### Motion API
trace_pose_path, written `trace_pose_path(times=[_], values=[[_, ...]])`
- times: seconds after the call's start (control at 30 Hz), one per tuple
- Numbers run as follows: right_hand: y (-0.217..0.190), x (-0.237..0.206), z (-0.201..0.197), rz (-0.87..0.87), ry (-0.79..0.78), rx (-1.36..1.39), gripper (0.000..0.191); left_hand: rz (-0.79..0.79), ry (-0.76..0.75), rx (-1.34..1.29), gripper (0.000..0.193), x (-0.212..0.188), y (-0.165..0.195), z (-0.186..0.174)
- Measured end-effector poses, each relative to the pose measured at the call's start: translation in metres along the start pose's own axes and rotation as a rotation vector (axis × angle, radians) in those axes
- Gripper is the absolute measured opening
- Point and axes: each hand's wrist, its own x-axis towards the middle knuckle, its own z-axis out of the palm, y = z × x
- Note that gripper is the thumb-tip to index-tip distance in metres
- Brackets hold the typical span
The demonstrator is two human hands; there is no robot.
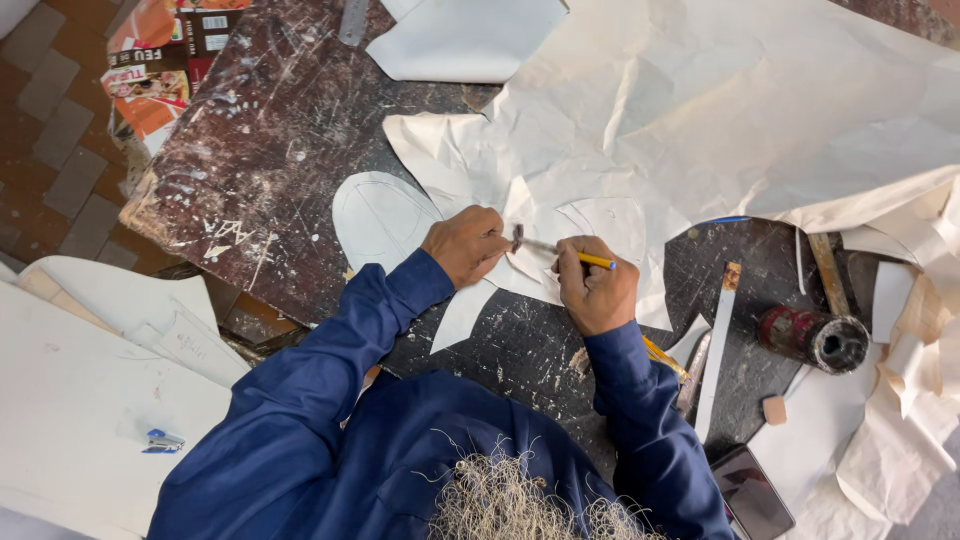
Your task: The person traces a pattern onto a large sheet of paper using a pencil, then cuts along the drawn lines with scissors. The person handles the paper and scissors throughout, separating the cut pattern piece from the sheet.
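My left hand (465, 245) presses its closed fingers down on a cream, cut-out sheet (590, 225) lying on a dark, scratched worktable (270, 150). My right hand (597, 290) grips a yellow-handled tool (585, 258) whose thin metal tip points left and meets the sheet just beside the left fingers. A white oval pattern piece (380, 220) with a drawn outline lies left of the left hand. Both arms wear blue sleeves.
A large crumpled cream sheet (760, 100) covers the table's back right. A red-and-black cylinder (812, 338), a long pale strip (718, 340), a wooden-handled tool (828, 272) and a dark phone (750, 490) lie to the right. White boards with a blue stapler (160, 440) sit at lower left.
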Motion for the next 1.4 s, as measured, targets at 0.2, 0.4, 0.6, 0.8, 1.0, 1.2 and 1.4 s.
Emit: trace_pose_path(times=[0.2,0.4,0.6,0.8,1.0,1.2,1.4], values=[[0.017,-0.04,-0.057,0.276,0.211,0.05,0.022,-0.058,-0.042,-0.042,0.008,0.007,0.005,-0.004],[0.041,-0.099,-0.146,0.141,0.653,0.246,0.03,-0.321,0.018,-0.396,0.012,0.036,-0.039,-0.033],[0.049,-0.132,-0.166,0.14,0.739,0.287,0.037,-0.844,0.068,-1.119,0.024,0.073,-0.068,-0.028],[0.066,-0.153,-0.161,0.176,0.714,0.265,0.041,-0.808,0.424,-0.597,0.025,0.02,-0.036,-0.007],[0.067,-0.153,-0.156,0.162,0.697,0.226,0.04,-0.613,0.467,-0.083,0.025,0.009,-0.03,-0.014],[0.06,-0.154,-0.163,0.145,0.716,0.221,0.04,-0.395,0.314,0.2,0.026,0.01,-0.013,-0.023],[0.07,-0.161,-0.164,0.152,0.705,0.264,0.034,-0.291,0.155,0.282,0.054,0.019,-0.023,-0.02]])
